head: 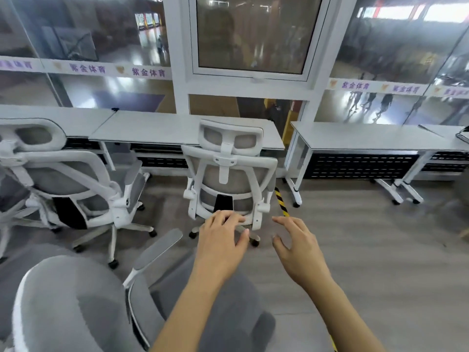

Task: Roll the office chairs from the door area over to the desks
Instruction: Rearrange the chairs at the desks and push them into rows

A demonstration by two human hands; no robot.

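White desks [157, 133] line the far glass wall, with one chair [229, 174] tucked at the middle desk, another [73, 184] to its left and a third [76, 306] nearest, low left. Both hands, left [220, 240] and right [297, 245], reach toward the middle chair with fingers spread, gripping nothing.

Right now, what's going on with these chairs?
A person is moving white mesh office chairs up to a row of white desks. Both hands are open and hold nothing: the left hand and right hand reach toward the middle chair, parked facing the desks. Another chair stands at the left, and a third chair sits close in front of the person.
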